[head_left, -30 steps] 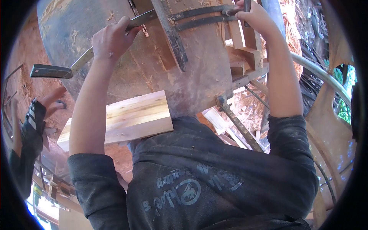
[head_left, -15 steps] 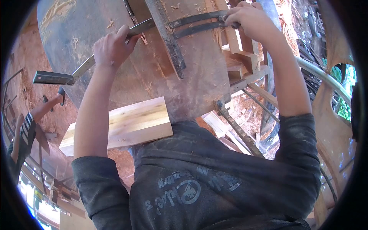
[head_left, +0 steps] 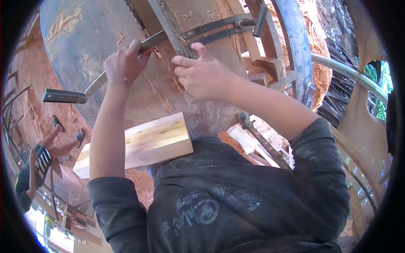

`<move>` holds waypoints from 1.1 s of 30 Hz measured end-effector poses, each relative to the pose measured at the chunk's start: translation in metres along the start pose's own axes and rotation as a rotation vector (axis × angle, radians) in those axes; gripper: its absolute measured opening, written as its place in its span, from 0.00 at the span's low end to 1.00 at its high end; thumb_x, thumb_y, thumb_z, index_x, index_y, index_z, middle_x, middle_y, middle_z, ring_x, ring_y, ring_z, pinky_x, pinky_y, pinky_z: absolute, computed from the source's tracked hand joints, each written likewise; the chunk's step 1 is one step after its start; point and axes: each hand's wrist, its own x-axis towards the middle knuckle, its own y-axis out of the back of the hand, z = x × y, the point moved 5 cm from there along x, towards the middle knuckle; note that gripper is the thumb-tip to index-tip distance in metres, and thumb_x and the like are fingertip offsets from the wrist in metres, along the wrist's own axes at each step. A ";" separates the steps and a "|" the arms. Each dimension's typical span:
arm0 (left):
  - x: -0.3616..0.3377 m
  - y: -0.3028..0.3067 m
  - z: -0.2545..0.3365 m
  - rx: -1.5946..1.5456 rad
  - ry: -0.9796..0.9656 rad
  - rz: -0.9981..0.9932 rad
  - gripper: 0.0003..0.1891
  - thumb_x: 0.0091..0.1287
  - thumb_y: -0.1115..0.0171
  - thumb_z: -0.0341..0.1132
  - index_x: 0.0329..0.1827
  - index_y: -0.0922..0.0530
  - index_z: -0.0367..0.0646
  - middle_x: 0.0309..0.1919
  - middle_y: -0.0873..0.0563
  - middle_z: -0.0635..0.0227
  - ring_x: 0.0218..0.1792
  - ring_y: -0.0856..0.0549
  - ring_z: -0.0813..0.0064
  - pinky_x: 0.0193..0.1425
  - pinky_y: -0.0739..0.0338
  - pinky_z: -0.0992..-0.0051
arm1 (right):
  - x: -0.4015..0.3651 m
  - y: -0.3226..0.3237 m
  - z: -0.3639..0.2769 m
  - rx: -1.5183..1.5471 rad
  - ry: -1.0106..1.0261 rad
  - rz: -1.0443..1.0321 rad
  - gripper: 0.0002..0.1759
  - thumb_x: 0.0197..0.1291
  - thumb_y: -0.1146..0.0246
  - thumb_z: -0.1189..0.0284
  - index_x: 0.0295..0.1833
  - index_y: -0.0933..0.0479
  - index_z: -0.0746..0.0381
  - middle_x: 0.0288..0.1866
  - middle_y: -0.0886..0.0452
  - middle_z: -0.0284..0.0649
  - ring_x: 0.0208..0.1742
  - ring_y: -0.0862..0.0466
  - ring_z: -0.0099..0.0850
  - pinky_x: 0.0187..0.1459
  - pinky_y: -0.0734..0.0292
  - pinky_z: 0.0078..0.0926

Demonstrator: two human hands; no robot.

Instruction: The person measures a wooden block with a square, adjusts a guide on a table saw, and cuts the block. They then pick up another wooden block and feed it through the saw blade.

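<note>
My left hand (head_left: pixel 123 64) is closed around the steel blade of a try square (head_left: pixel 96 85), whose dark handle sticks out to the left. The far end of that blade reaches the metal fence bar (head_left: pixel 163 25) on the worn machine table (head_left: pixel 139 101). Just right of the bar's near end, my right hand (head_left: pixel 206 78) hovers with fingers apart and partly bent, holding nothing. Two curved dark metal straps (head_left: pixel 217 26) run from the bar to a T-shaped handle (head_left: pixel 260 21). Close to my body lies a thick wooden board (head_left: pixel 156 139), partly hidden behind my left forearm.
A dark thin blade (head_left: pixel 137 17) sits in a slot in the table. Sawdust and shavings (head_left: pixel 67 21) are scattered over the top. Wooden framing (head_left: pixel 270 67) and a metal bar (head_left: pixel 265 143) stand at the right. Another person (head_left: pixel 38 164) is at far left.
My right hand has let go of the T-shaped handle and moved left and down to the fence bar. My left hand stays on the try square. The other person has shifted further into view.
</note>
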 end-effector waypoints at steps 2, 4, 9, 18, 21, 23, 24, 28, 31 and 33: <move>0.002 0.002 0.000 0.040 0.007 -0.006 0.22 0.71 0.33 0.62 0.36 0.21 0.53 0.24 0.10 0.61 0.29 0.08 0.51 0.30 0.17 0.54 | 0.004 0.004 0.000 -0.037 -0.014 -0.052 0.11 0.65 0.36 0.66 0.47 0.09 0.50 0.59 0.14 0.28 0.74 0.25 0.27 0.79 0.51 0.55; 0.000 0.000 -0.001 0.048 0.010 -0.004 0.23 0.71 0.32 0.63 0.36 0.21 0.53 0.23 0.11 0.61 0.29 0.08 0.51 0.30 0.17 0.54 | 0.005 0.023 -0.018 0.071 0.044 0.231 0.10 0.65 0.37 0.66 0.42 0.09 0.50 0.57 0.15 0.28 0.73 0.25 0.27 0.78 0.51 0.57; 0.001 0.001 0.000 -0.001 -0.004 0.006 0.23 0.72 0.33 0.62 0.35 0.21 0.51 0.25 0.10 0.60 0.30 0.08 0.51 0.32 0.16 0.54 | 0.000 -0.002 -0.004 -0.015 0.009 -0.021 0.10 0.65 0.36 0.66 0.44 0.10 0.52 0.56 0.15 0.29 0.72 0.24 0.27 0.76 0.48 0.55; 0.000 -0.001 -0.001 0.008 -0.031 0.018 0.22 0.73 0.34 0.61 0.36 0.20 0.52 0.25 0.10 0.60 0.29 0.08 0.51 0.32 0.15 0.55 | -0.065 0.082 0.119 -0.137 -0.434 0.309 0.17 0.65 0.29 0.66 0.57 0.16 0.57 0.61 0.12 0.32 0.65 0.16 0.37 0.69 0.27 0.47; 0.001 -0.001 -0.001 0.028 -0.030 0.000 0.22 0.73 0.34 0.61 0.36 0.20 0.52 0.25 0.10 0.61 0.29 0.08 0.51 0.32 0.15 0.55 | -0.114 0.075 0.168 -0.293 -0.514 0.148 0.19 0.64 0.26 0.64 0.59 0.15 0.56 0.63 0.12 0.34 0.68 0.17 0.40 0.70 0.26 0.43; 0.002 -0.001 -0.001 0.028 -0.033 0.005 0.22 0.73 0.34 0.61 0.36 0.19 0.53 0.24 0.10 0.62 0.29 0.08 0.52 0.32 0.15 0.55 | -0.117 0.067 0.180 -0.307 -0.591 0.090 0.18 0.68 0.28 0.59 0.56 0.14 0.58 0.59 0.10 0.36 0.65 0.15 0.42 0.68 0.23 0.43; 0.002 -0.002 -0.001 0.029 -0.036 0.004 0.21 0.73 0.34 0.62 0.36 0.19 0.53 0.24 0.10 0.62 0.29 0.08 0.52 0.31 0.15 0.55 | -0.111 0.064 0.181 -0.292 -0.666 0.036 0.19 0.70 0.30 0.55 0.53 0.14 0.59 0.56 0.10 0.38 0.63 0.13 0.43 0.66 0.22 0.44; 0.001 -0.002 -0.001 0.027 -0.029 -0.005 0.21 0.73 0.34 0.62 0.36 0.19 0.54 0.24 0.10 0.62 0.29 0.08 0.52 0.31 0.15 0.56 | -0.095 0.049 0.192 -0.187 -1.094 -0.029 0.32 0.74 0.40 0.40 0.45 0.15 0.61 0.42 0.09 0.47 0.48 0.10 0.49 0.55 0.17 0.50; 0.002 -0.003 -0.002 0.020 -0.026 0.015 0.22 0.72 0.33 0.62 0.35 0.19 0.54 0.23 0.10 0.64 0.28 0.08 0.53 0.30 0.16 0.56 | -0.098 0.037 0.201 -0.240 -1.069 0.108 0.37 0.74 0.44 0.35 0.44 0.15 0.62 0.36 0.11 0.52 0.41 0.11 0.53 0.52 0.17 0.53; 0.001 -0.004 -0.003 0.002 -0.018 0.031 0.22 0.70 0.31 0.62 0.34 0.20 0.54 0.23 0.10 0.66 0.27 0.09 0.55 0.30 0.17 0.57 | -0.104 0.037 0.218 0.049 -1.016 0.089 0.34 0.74 0.40 0.38 0.45 0.15 0.62 0.36 0.11 0.49 0.41 0.10 0.48 0.52 0.17 0.47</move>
